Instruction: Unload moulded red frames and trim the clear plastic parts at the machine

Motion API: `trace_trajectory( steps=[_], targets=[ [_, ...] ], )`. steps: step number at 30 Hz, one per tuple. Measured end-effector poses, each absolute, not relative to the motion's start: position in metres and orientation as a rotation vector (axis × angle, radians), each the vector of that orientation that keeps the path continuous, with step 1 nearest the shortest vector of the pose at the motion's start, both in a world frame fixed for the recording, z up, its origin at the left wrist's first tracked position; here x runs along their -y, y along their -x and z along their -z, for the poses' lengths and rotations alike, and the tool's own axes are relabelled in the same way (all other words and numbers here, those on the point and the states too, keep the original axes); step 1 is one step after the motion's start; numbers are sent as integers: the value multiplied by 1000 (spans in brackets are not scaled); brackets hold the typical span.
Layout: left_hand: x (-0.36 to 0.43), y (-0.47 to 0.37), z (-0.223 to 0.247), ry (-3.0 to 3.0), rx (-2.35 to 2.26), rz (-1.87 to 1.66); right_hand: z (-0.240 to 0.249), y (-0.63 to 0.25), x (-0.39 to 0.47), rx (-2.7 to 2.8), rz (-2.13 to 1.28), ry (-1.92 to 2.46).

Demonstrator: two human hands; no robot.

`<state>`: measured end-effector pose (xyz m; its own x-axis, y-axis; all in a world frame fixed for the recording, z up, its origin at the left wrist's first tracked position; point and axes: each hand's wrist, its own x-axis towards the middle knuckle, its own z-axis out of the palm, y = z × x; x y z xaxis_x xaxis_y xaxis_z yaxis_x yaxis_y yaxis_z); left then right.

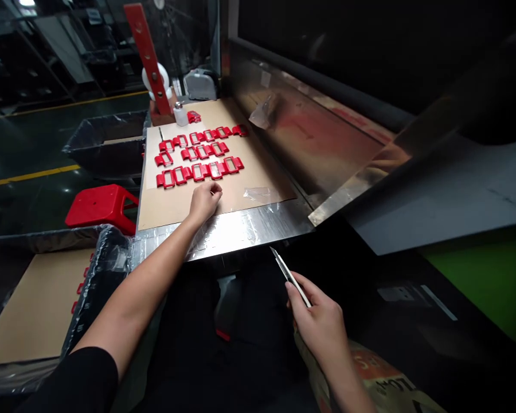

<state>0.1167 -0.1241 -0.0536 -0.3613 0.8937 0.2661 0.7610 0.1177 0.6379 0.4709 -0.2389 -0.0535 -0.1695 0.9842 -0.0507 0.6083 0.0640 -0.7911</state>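
Note:
My left hand (205, 201) rests over the front part of the cardboard sheet (236, 201), its fingers curled together; whatever they hold, if anything, is too small to name. Just beyond it lie rows of red plastic buckle-like parts (215, 170) with rectangular openings. In front of the table's metal edge (241, 226), my right hand (316, 310) grips a slim white utility knife (293, 279), blade pointing up and to the left. A piece of clear plastic film (257, 194) lies on the cardboard, right of my left hand.
A red upright with holes (148, 54), a small bottle (180, 115) and more red pieces (194, 117) stand at the back. Left are a red stool (97, 206) and plastic-lined bins (107, 244). A metal machine panel (309, 135) borders the right; a printed sack (382, 376) lies below.

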Motion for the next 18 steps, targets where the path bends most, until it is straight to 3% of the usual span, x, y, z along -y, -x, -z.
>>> trace_trajectory(
  steps=[12, 18],
  targets=[
    [110, -137, 53, -1919, -1819, -607, 56, -454, 245, 1674, -1089, 1591],
    [83, -148, 36, -1904, -1810, -715, 69, -477, 258, 1601, -1099, 1629]
  ],
)
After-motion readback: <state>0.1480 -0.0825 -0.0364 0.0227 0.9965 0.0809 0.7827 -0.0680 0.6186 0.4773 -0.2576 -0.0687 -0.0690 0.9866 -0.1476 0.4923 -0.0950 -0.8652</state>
